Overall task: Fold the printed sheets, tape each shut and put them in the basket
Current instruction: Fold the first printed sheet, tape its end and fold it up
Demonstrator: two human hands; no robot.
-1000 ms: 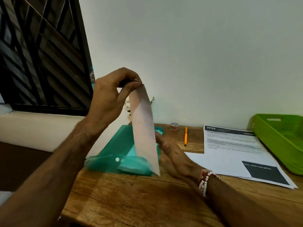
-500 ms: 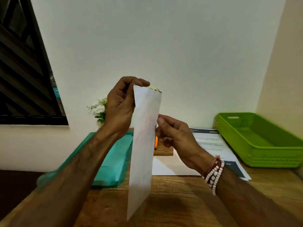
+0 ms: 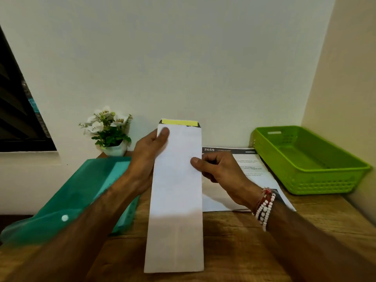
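While both hands grip it, the folded sheet (image 3: 176, 192) stands as a long, narrow white strip in the middle of the frame, reaching from just above the hands down to the lower centre. Its blank side faces the camera, and a yellow band with dark corners peeks over its top edge. The left hand (image 3: 147, 157) closes on the strip's upper left edge, thumb (image 3: 162, 133) pressed flat on the front near the top corner, the other fingers hidden behind the paper. The right hand (image 3: 220, 171) pinches the right edge lower down, about a third of the way along the strip, thumb on the front and curled fingers behind. Below both grips the strip hangs free over the wooden table (image 3: 234, 241). To the right, partly behind the right hand, a printed sheet (image 3: 244, 161) lies flat on the table, and the green basket (image 3: 317, 180) sits at the right edge of the frame. A teal plastic folder (image 3: 71, 192) lies at lower left, with a small potted plant (image 3: 109, 133) behind it against the wall.
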